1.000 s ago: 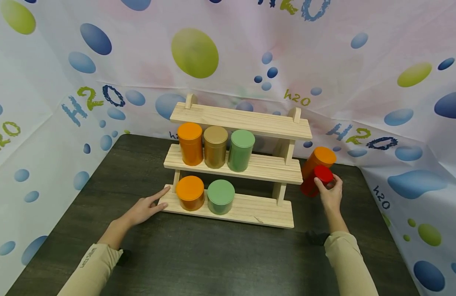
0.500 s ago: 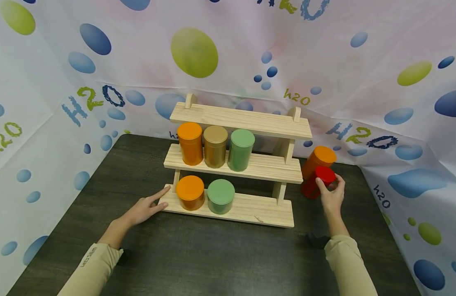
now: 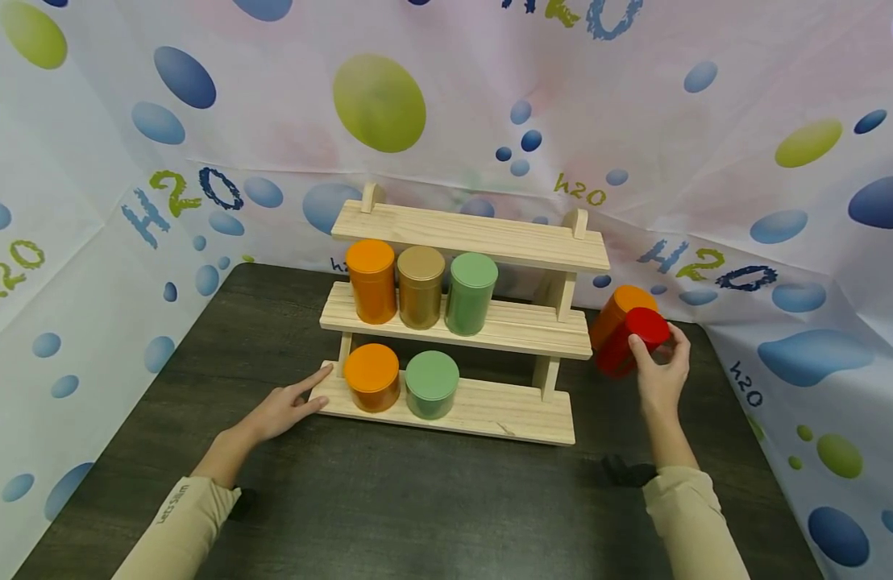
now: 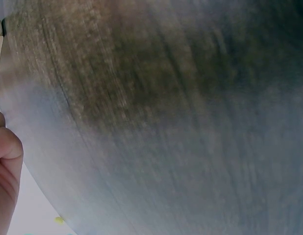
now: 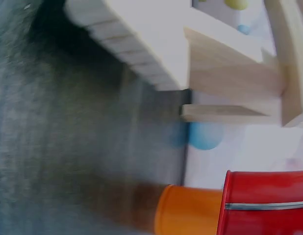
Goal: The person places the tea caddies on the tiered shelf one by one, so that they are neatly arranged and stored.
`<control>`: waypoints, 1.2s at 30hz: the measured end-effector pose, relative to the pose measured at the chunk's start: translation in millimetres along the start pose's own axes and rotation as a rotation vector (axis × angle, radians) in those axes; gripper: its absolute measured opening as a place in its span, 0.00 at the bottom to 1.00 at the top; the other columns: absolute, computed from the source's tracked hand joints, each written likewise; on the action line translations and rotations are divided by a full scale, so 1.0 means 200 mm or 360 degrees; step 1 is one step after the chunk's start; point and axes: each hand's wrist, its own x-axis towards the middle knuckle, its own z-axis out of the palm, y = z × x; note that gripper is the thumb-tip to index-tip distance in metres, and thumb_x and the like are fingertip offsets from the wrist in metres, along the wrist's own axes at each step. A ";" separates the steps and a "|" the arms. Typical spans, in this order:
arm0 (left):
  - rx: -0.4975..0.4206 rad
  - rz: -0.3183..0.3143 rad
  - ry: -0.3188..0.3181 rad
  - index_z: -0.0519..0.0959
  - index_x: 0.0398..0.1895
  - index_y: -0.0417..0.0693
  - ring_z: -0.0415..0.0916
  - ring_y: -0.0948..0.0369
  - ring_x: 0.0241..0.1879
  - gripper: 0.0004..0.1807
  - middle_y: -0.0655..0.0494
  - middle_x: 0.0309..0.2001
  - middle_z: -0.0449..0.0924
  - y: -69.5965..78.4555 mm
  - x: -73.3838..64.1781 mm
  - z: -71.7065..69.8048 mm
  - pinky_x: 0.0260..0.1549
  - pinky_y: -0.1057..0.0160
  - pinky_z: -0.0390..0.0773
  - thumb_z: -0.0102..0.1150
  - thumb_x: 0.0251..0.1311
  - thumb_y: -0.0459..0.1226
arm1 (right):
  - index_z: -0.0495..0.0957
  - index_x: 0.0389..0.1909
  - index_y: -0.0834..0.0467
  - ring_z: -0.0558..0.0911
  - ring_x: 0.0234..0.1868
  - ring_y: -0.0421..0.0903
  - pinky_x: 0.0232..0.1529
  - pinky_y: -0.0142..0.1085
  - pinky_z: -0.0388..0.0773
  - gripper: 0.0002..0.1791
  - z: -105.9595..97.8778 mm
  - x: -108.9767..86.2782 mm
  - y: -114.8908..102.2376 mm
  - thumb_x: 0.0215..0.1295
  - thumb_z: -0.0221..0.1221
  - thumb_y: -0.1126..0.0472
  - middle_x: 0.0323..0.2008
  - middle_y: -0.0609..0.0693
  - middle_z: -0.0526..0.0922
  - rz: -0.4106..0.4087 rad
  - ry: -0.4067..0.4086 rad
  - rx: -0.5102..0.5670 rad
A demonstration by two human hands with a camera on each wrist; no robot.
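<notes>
In the head view my right hand grips a red lidded canister near its top, thumb on one side and fingers on the other. The canister tilts a little and overlaps a tall orange canister standing behind it on the table. In the right wrist view the red canister shows large, in front of the orange one. With index finger and thumb extended, my left hand touches the left end of the wooden tiered shelf at its bottom step.
On the middle step stand tall orange, gold and green canisters. A short orange canister and a short green canister sit on the bottom step. Behind the dark table hangs a patterned sheet.
My right hand has raised the red canister slightly and moved it a little right, tipping it. The left hand has stayed at the shelf's end.
</notes>
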 end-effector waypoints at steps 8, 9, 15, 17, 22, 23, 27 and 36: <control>-0.0010 -0.0010 0.0004 0.48 0.72 0.55 0.51 0.64 0.13 0.37 0.60 0.12 0.56 0.00 0.00 0.00 0.19 0.64 0.57 0.46 0.64 0.53 | 0.68 0.57 0.54 0.66 0.42 0.39 0.37 0.27 0.67 0.27 0.01 0.00 -0.12 0.55 0.63 0.64 0.47 0.40 0.70 -0.0136 -0.0004 0.0186; -0.0013 0.0000 0.0006 0.48 0.72 0.54 0.51 0.63 0.13 0.36 0.60 0.12 0.56 0.00 -0.01 0.00 0.19 0.63 0.57 0.46 0.64 0.52 | 0.68 0.57 0.54 0.66 0.43 0.40 0.37 0.28 0.66 0.27 0.01 0.00 -0.13 0.54 0.63 0.64 0.48 0.41 0.70 -0.0154 -0.0008 0.0210; -0.0010 0.0000 0.0009 0.48 0.72 0.55 0.50 0.64 0.13 0.36 0.60 0.12 0.56 0.00 0.00 0.00 0.20 0.63 0.57 0.46 0.64 0.53 | 0.67 0.58 0.56 0.67 0.44 0.40 0.40 0.31 0.64 0.29 0.02 -0.02 -0.21 0.54 0.63 0.65 0.49 0.41 0.71 -0.0226 -0.0029 0.0252; -0.0001 -0.0004 0.0009 0.48 0.72 0.55 0.51 0.64 0.13 0.37 0.60 0.12 0.56 0.00 0.00 0.00 0.20 0.64 0.57 0.46 0.64 0.53 | 0.67 0.59 0.56 0.67 0.44 0.40 0.40 0.30 0.65 0.29 0.02 -0.04 -0.24 0.54 0.63 0.65 0.48 0.41 0.71 -0.0236 -0.0037 0.0245; -0.0008 0.0001 0.0007 0.48 0.72 0.55 0.51 0.64 0.13 0.37 0.61 0.12 0.56 -0.01 0.00 0.01 0.19 0.65 0.58 0.46 0.64 0.53 | 0.68 0.58 0.55 0.68 0.45 0.40 0.39 0.31 0.66 0.29 0.05 -0.07 -0.31 0.53 0.62 0.66 0.47 0.42 0.72 -0.0280 -0.0064 0.0273; -0.0015 -0.0003 0.0008 0.48 0.72 0.55 0.51 0.64 0.12 0.37 0.61 0.12 0.57 -0.01 0.00 0.01 0.19 0.65 0.58 0.46 0.64 0.53 | 0.68 0.57 0.56 0.68 0.45 0.41 0.38 0.31 0.66 0.28 0.05 -0.08 -0.32 0.53 0.62 0.67 0.47 0.43 0.72 -0.0288 -0.0072 0.0281; -0.0011 0.0005 0.0010 0.48 0.72 0.54 0.51 0.65 0.12 0.37 0.61 0.11 0.57 -0.01 0.00 0.01 0.18 0.65 0.58 0.46 0.64 0.53 | 0.68 0.57 0.55 0.68 0.46 0.41 0.39 0.32 0.65 0.27 0.08 -0.11 -0.37 0.54 0.61 0.67 0.47 0.43 0.72 -0.0300 -0.0107 0.0278; -0.0005 0.0012 0.0025 0.49 0.72 0.54 0.51 0.66 0.11 0.36 0.61 0.11 0.57 -0.01 0.00 0.01 0.17 0.66 0.59 0.46 0.64 0.54 | 0.67 0.58 0.55 0.70 0.45 0.42 0.41 0.30 0.69 0.26 0.15 -0.17 -0.40 0.56 0.60 0.68 0.48 0.43 0.72 -0.0289 -0.0243 0.0282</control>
